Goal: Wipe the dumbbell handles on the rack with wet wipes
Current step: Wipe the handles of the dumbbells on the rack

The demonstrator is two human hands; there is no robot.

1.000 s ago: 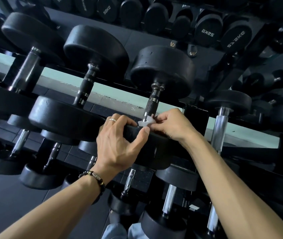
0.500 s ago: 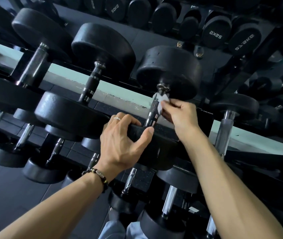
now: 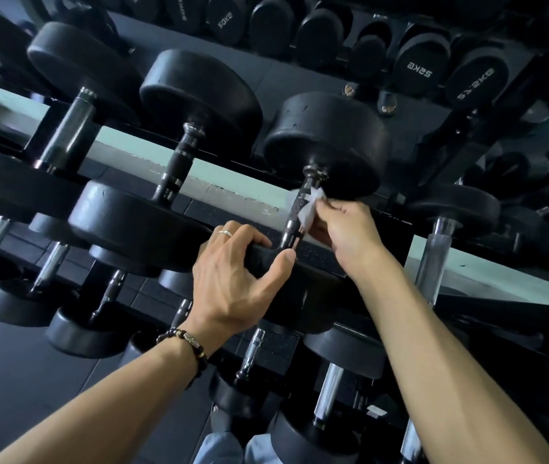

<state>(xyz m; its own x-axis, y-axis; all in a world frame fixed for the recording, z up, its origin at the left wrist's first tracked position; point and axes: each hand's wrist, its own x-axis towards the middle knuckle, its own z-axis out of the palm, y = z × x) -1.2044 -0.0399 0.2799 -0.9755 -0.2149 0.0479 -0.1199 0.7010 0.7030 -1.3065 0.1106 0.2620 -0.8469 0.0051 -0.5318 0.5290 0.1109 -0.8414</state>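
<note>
A black dumbbell lies on the rack in the middle of the head view, its far head up and its near head down. Between them runs a knurled metal handle. My right hand pinches a white wet wipe against the handle's upper part, just under the far head. My left hand, with a ring and a bead bracelet, grips the rim of the near head, thumb beside the handle's lower end.
More black dumbbells fill the rack: one to the left, another further left, a chrome-handled one to the right. Lower tiers hold several more. A row marked in kg sits above. Dark floor lies bottom left.
My right hand has slid the wipe up the handle, from its lower end by the near head to just under the far head. My left hand has kept its grip.
</note>
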